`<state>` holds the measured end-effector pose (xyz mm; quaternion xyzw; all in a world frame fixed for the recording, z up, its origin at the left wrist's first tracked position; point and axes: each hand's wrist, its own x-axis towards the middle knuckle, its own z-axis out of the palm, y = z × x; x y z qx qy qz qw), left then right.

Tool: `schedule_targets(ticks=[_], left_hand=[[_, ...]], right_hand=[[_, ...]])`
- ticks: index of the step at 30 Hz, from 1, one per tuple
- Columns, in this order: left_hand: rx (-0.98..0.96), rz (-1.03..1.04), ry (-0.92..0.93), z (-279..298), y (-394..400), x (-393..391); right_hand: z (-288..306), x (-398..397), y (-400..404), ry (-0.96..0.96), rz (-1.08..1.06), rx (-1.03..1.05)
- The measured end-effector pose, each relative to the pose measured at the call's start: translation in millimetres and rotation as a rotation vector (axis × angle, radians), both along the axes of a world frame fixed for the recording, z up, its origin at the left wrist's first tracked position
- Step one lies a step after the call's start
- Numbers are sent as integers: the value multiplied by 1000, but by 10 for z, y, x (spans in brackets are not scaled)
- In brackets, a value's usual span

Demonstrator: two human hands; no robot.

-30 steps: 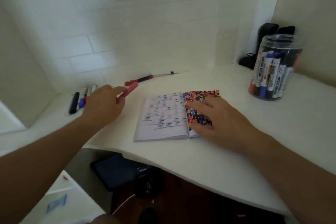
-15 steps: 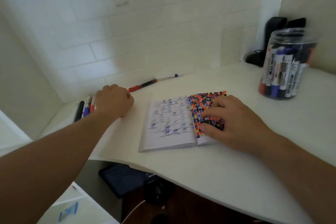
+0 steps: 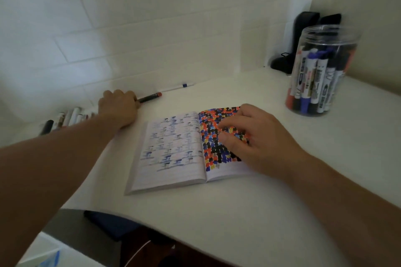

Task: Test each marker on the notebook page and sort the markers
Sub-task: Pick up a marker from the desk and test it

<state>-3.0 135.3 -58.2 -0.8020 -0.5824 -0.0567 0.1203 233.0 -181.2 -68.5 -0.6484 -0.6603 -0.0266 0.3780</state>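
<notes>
Now that the pink marker has left it, the left hand (image 3: 118, 108) curls on a dark marker (image 3: 149, 98) behind the notebook (image 3: 171, 154), which the right hand (image 3: 256, 136) presses flat with loose fingers, so another test seems next.

The left hand (image 3: 118, 108) is curled at centre left; the right hand (image 3: 256, 136) is laid flat at centre right

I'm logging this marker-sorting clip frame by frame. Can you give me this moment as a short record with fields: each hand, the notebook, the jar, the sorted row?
left hand: curled on the desk by the near end of a dark pen with a red tip; whether it grips the pen cannot be told
right hand: fingers spread, pressing the notebook's right page
notebook: open, flat; right page full of coloured dots
jar: clear, upright, holds markers
sorted row: markers lying along the wall, left of the left hand
desk: white
</notes>
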Motion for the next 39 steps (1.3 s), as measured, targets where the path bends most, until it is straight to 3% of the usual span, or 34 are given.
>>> schedule_targets(ticks=[3,5,7,12,14,16,20,24,26,28,31,39], left_hand=[[132,-165,-120,100,-265,1],[0,-365,-356,215,-594,82],[-144,-560,-477,326,-1019,187],[-297,-955,-558,375,-1932,385],[-330,-1049,-551,315,-2122,452],[-323,-1080,-540,205,-2211,506],[-356,-996,-598,-7,-2242,502],[-528,-861,-885,-57,-2120,488],[-494,-805,-875,-80,-2040,507],[-490,-806,-783,-92,-2009,519],[-467,-853,-672,-119,-1985,540],[-429,-876,-705,-130,-1999,559]], right_hand=[[2,-12,4,-10,7,9],[13,-13,15,-24,-7,30],[47,-21,12,-25,-39,14],[93,-21,-65,144,44,-48],[80,-49,-98,318,160,-58],[75,-104,-141,476,257,-25],[172,-264,-197,711,198,-55],[331,-104,-224,997,91,10],[391,5,-278,1080,151,-2],[397,-2,-327,1027,218,-120],[314,-103,-314,771,200,-237],[237,-322,-250,549,22,-280]])
